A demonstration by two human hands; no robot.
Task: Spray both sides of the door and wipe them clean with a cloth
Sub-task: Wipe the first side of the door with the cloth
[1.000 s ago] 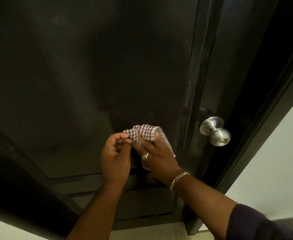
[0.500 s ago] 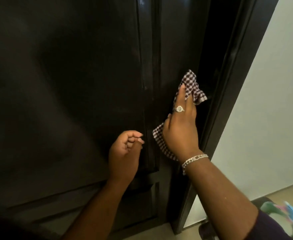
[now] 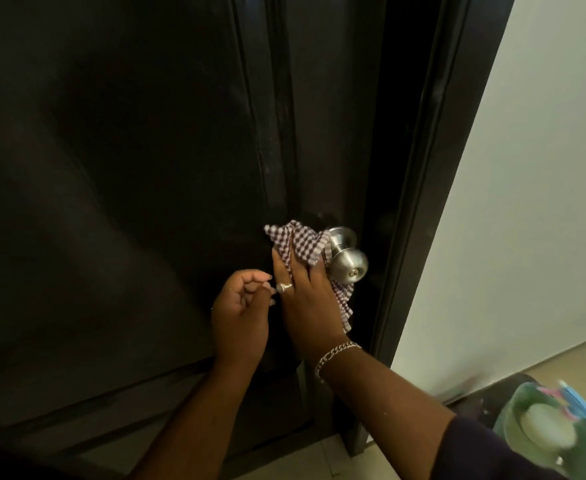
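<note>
From the head camera I see my right hand [image 3: 307, 299] laid flat on the dark door [image 3: 118, 209], fingers straight and close together, pressing the checked cloth [image 3: 303, 245] against the panel just left of the steel doorknob [image 3: 347, 259]. The fingertips are tucked under a fold of the cloth, so I cannot tell exactly where they end; a ring [image 3: 284, 287] sits on one finger and a chain bracelet [image 3: 335, 358] circles the wrist below. The cloth is bunched, white with small dark checks, its upper edge touching the knob's neck and a tail of it hanging down below the knob beside my palm. My left hand [image 3: 241, 317] hangs just left of the right one, lower than the knob, fingers loosely curled toward the thumb and holding nothing that I can make out. The door looks glossy and very dark, with a raised vertical moulding running up above the cloth.
</note>
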